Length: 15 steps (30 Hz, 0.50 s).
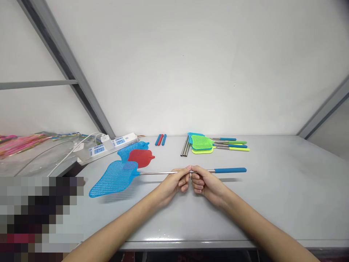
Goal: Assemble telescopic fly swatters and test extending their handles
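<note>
A blue fly swatter (114,178) with a metal shaft and a blue grip is held level above the table by both hands. My left hand (178,178) is closed around the thin part of the shaft. Right beside it, my right hand (200,179) grips the shaft nearer the blue handle; the thumbs almost meet. The mesh head points left and the grip points right. Behind the held head lie a loose red swatter head (140,158) and a loose blue swatter head (132,150).
Several fly swatters (202,142) are stacked at the back, next to metal tubes (184,148). Blue and red grips (160,139) lie to their left. A white power strip (109,147) with cables runs along the left edge, near plastic-wrapped items (24,145). A wall closes the back.
</note>
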Each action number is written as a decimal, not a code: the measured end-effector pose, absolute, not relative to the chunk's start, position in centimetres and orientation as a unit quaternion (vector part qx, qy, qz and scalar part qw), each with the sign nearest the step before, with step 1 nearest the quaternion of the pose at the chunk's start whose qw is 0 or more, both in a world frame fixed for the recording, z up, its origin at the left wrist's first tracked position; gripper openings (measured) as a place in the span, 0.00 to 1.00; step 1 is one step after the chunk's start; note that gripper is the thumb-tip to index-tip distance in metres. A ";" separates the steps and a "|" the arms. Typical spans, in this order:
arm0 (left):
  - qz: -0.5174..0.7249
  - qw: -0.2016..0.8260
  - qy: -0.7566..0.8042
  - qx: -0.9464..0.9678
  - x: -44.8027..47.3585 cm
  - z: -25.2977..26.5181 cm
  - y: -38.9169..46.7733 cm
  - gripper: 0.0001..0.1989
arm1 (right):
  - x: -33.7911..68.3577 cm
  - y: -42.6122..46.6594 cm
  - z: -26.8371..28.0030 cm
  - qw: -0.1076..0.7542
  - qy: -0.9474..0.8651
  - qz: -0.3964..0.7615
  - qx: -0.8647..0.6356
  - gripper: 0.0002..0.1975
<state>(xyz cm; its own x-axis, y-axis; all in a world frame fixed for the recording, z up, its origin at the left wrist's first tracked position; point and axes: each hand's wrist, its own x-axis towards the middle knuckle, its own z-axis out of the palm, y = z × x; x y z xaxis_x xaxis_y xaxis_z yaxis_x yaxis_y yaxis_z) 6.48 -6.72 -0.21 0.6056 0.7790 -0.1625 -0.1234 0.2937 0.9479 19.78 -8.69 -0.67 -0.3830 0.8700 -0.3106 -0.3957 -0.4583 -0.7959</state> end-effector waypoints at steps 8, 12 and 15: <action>0.311 0.739 0.359 0.477 6.2 0.7 -6.7 0.18 | 19.9 -8.5 -0.4 0.456 -0.354 0.703 -0.414 0.20; 0.303 0.759 0.343 0.462 5.9 1.0 -6.7 0.20 | 20.3 -8.2 -0.4 0.469 -0.339 0.710 -0.402 0.20; 0.232 0.782 0.292 0.499 5.9 1.8 -7.5 0.23 | 20.6 -8.0 -0.7 0.475 -0.312 0.733 -0.374 0.20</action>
<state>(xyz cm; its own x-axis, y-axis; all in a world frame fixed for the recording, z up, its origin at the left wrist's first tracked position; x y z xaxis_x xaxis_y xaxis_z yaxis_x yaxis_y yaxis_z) 5.89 -7.48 1.82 0.7215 0.6543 -0.2266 -0.0709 0.3953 0.9158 20.55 -7.97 -0.68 -0.2688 0.9297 -0.2517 -0.4623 -0.3538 -0.8131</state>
